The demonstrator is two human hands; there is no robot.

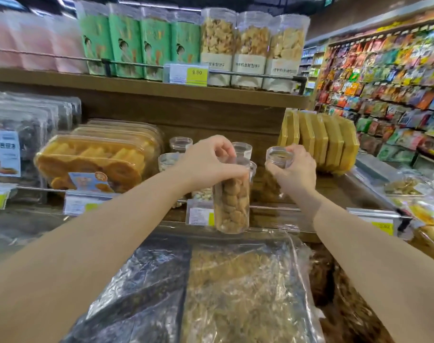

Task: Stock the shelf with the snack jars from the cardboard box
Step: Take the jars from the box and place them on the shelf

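The left hand (208,162) grips a tall clear plastic jar of brown snacks (232,201) by its top. The right hand (294,169) grasps a second clear lidded jar (278,157) over the wooden shelf (335,184).

Your open slot on the middle shelf (310,186) lies between the clear jars (180,144) at the back and the leaning yellow packets (320,139) on the right. The left hand (208,162) holds a jar of brown snacks (232,201) just in front of the rail (273,207), which crosses the way in. The right hand (294,169), with its own jar (278,154), fills part of that gap. The upper shelf board (161,87) caps the room overhead.
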